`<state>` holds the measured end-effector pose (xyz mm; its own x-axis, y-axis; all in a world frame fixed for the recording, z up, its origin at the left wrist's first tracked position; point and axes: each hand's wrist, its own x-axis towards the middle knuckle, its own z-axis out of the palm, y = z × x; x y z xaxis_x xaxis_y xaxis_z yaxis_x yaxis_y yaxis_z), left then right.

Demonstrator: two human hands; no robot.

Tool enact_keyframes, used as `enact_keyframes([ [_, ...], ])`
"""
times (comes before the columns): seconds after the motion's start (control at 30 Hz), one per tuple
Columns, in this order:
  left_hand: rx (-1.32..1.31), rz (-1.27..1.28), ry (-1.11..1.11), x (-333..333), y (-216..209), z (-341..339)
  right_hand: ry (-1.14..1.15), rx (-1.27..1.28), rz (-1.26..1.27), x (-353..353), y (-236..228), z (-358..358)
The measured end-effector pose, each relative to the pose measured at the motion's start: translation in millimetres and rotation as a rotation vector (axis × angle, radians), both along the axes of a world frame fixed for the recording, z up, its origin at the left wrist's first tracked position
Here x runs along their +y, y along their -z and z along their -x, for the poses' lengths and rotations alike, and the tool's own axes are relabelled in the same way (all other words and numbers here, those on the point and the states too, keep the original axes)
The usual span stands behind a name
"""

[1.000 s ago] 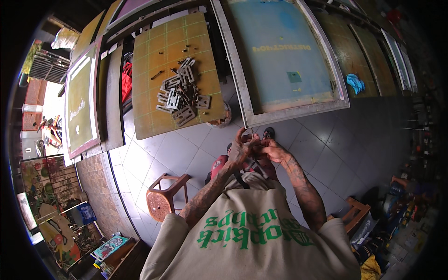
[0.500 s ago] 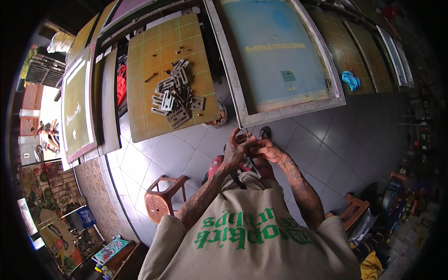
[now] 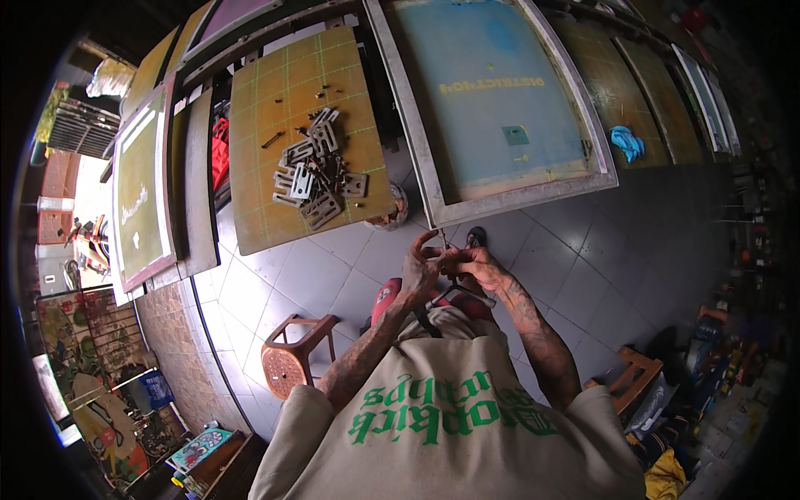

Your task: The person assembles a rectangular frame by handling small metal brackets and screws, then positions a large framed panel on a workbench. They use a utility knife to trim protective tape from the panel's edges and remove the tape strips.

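Note:
Both my hands meet in front of my lap, just below the near corner of the blue screen frame (image 3: 514, 193). The fingers of my left hand (image 3: 422, 260) are curled round a thin bolt (image 3: 444, 239) that points up past the fingertips. My right hand (image 3: 472, 265) presses close against the left, its fingers bent inward; what they grip is largely hidden. Beneath the hands shows a grey metal tool (image 3: 456, 288) with spread arms, its kind unclear. On the yellowish board (image 3: 258, 196) to the left lies a pile of slotted metal brackets (image 3: 302, 179) with loose bolts (image 3: 272, 140).
A brown plastic stool (image 3: 285, 371) stands on the tiled floor at left. Another screen frame (image 3: 171, 208) is at the far left. A blue crumpled cloth (image 3: 626, 143) lies on a board at right. A wooden stool (image 3: 637, 371) is at lower right.
My fingers have shifted slightly, and the bolt now stands out more plainly above them. The grey tool's arms have come into view beneath my hands.

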<state>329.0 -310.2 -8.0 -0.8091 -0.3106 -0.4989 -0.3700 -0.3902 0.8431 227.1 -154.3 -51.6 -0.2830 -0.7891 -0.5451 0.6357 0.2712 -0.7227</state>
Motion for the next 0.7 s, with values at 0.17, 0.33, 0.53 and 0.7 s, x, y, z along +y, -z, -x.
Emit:
enact_keyframes([
  [0.17, 0.099, -0.125, 0.03, -8, 18, -3, -0.001, 0.068, -0.019, 1, -9, -1],
  [0.33, 0.189, -0.376, -0.005, -4, 11, -5, -0.039, -0.059, 0.084, 9, -2, 2],
  [0.53, 0.069, -0.014, -0.03, 6, 1, -1, 0.067, -0.084, 0.134, 10, 19, -9],
  [0.7, 0.013, -0.052, -0.028, -2, 8, 0, 0.097, -0.085, 0.013, 9, -8, -10],
])
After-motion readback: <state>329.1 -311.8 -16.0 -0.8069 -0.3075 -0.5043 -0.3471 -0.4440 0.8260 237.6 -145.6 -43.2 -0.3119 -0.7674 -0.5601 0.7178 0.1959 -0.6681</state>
